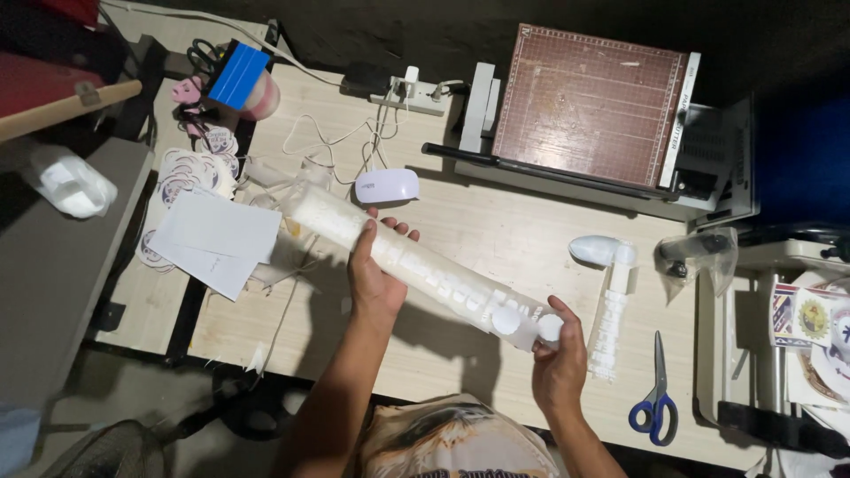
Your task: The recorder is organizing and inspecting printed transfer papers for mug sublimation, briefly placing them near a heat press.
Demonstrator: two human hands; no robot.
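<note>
Head view has us over the wooden table (496, 239), holding a long clear sleeve of white round discs (416, 261) slantwise just in front of the white mouse (387, 186). Left hand (376, 274) wraps its middle; right hand (560, 363) pinches the near end, so we'd guess we're mid-unloading, needing a steady tilt.

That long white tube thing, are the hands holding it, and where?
Yes. The left hand wraps around the middle of the long clear sleeve of white discs, and the right hand holds its near end.
</note>
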